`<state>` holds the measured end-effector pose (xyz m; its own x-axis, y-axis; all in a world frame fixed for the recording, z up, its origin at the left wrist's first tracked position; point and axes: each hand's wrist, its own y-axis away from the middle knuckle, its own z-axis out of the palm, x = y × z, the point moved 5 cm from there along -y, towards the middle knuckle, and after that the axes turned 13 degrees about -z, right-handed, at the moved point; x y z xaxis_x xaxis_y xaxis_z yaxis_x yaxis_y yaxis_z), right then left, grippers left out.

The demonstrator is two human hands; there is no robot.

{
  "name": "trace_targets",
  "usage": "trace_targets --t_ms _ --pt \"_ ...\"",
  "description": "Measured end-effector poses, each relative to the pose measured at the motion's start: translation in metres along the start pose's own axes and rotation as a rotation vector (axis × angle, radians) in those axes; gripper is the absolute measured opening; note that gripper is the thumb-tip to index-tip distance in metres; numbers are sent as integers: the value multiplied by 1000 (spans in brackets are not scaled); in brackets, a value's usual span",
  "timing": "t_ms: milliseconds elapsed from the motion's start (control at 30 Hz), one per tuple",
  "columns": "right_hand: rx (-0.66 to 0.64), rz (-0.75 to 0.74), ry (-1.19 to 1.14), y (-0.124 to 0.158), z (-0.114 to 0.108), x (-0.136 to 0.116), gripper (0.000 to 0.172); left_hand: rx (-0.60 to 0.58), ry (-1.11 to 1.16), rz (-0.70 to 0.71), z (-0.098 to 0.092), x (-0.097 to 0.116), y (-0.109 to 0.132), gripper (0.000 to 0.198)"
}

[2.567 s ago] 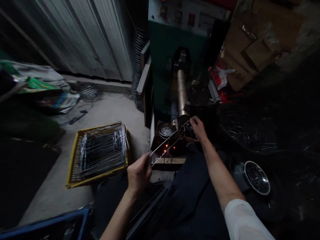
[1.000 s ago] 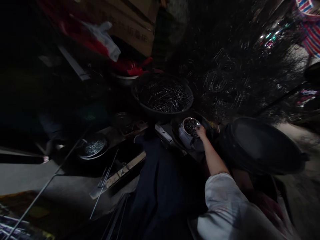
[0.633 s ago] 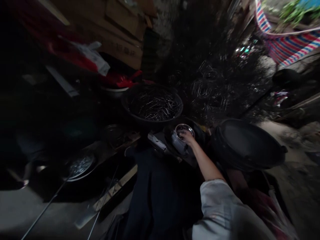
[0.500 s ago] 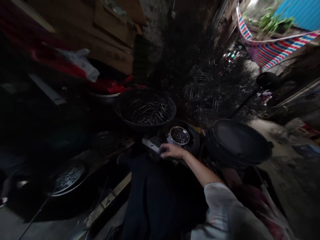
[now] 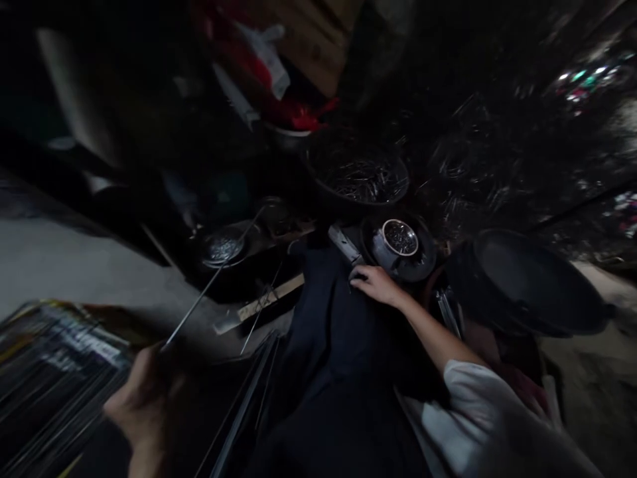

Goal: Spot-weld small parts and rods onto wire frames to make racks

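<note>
My left hand [image 5: 144,411] sits at the lower left, closed around a long thin steel wire [image 5: 213,282] that runs up toward a shallow dish of small metal pieces [image 5: 221,249]. My right hand [image 5: 375,285] rests over my dark lap, fingers curled, beside a grey metal bracket [image 5: 344,245]. Whether those fingers hold anything is hidden. Just beyond it, a small steel bowl of short metal pieces [image 5: 399,238] stands in a dark round basin [image 5: 423,252].
A black basin of cut wires [image 5: 358,176] stands beyond the bowl, and a large black tub [image 5: 527,282] lies to the right. A yellow crate of wire racks [image 5: 54,378] sits at the lower left. Wire scraps are heaped at the upper right.
My right hand has come away from the steel bowl toward my lap. My left hand has entered the view at the lower left with the wire, and the whole view has swung.
</note>
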<state>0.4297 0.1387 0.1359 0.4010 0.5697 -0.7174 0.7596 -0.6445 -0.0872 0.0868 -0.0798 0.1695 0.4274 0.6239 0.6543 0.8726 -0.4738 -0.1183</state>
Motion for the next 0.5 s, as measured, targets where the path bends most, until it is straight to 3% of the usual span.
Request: trace_targets --t_ms 133,300,400,500 --pt "56 93 -52 14 15 -7 22 44 -37 73 3 -20 4 14" --pt "206 103 203 21 31 -17 16 75 -41 126 16 -19 10 13" --pt "212 62 176 12 34 -29 14 88 -80 180 24 -17 17 16" --pt "198 34 -2 -14 42 -48 17 106 -151 217 33 -15 18 19"
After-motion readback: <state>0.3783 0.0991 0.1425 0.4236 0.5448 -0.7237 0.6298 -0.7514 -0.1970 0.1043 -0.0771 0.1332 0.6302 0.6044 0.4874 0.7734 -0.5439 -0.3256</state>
